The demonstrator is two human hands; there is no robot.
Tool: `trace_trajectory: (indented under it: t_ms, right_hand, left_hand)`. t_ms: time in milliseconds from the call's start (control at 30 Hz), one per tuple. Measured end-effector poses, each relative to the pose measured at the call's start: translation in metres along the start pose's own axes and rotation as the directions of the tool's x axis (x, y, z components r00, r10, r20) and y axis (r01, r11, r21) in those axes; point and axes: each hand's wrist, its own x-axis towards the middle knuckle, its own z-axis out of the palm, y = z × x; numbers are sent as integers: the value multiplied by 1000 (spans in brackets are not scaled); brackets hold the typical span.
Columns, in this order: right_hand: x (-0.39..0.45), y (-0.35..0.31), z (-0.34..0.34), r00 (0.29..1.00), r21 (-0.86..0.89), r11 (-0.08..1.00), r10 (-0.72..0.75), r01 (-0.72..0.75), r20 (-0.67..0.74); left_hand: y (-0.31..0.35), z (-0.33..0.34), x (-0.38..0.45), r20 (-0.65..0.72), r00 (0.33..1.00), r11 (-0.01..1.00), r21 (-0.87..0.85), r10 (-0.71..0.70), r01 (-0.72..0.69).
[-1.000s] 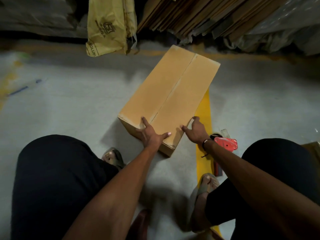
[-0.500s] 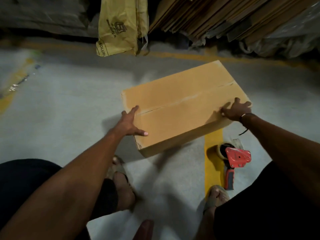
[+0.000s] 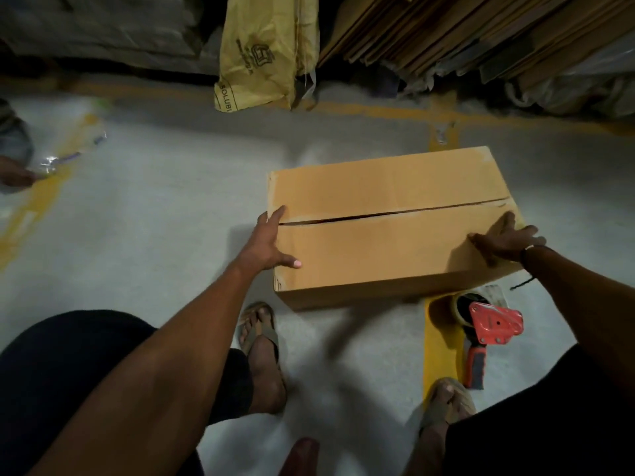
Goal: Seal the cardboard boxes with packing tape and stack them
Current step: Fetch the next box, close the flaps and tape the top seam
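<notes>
the cardboard box (image 3: 391, 228) sits on the grey floor (image 3: 171, 201) lengthwise across the squatting person, its top seam untaped and slightly gapped, with the left hand (image 3: 271, 242) flat against its left end, fingers straight and thumb laid on the top flap, and the right hand (image 3: 505, 242) spread over the box's near right corner, fingers straight and pressing, neither one curled around it. both arms reach forward from the knees to the box's two ends. against a second ago the box has turned from pointing away to lying sideways, and the red tape dispenser (image 3: 488, 331) lies on the yellow floor stripe (image 3: 439, 345) just beside the box's near right corner.
</notes>
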Motion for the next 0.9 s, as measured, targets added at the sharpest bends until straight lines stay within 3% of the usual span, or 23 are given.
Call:
trace_trajectory:
  t_ms: [100,167,533,600,667,733,800,900]
  right_hand:
    - [-8,4,2,1000,-11,1000,13,-13,7]
    - [-13,6,2,1000,-3,1000,10,-10,9]
    - [-10,41,4,994,15,996,-85,84,66]
    - [-9,47,3,993,173,980,-105,94,54]
    - [-16,57,8,996,454,887,-81,84,-28]
    - [-28,75,24,991,669,742,60,38,-123]
    - [-32,100,52,974,714,699,180,-26,-141]
    - [-28,140,101,970,658,725,242,-204,34]
  left_hand:
    - [-1,22,-17,-181,982,997,-65,-53,42]
    - [-2,32,-23,-223,972,994,-94,-72,52]
    - [25,10,17,-22,997,992,99,-80,82]
    - [44,19,17,-86,987,976,159,-139,151]
    - [72,35,11,-206,971,966,200,-119,161]
    - [102,60,6,-228,973,971,239,25,31]
    - [132,93,1,-172,964,950,271,204,-153]
    - [174,141,-9,-30,917,884,279,398,-375]
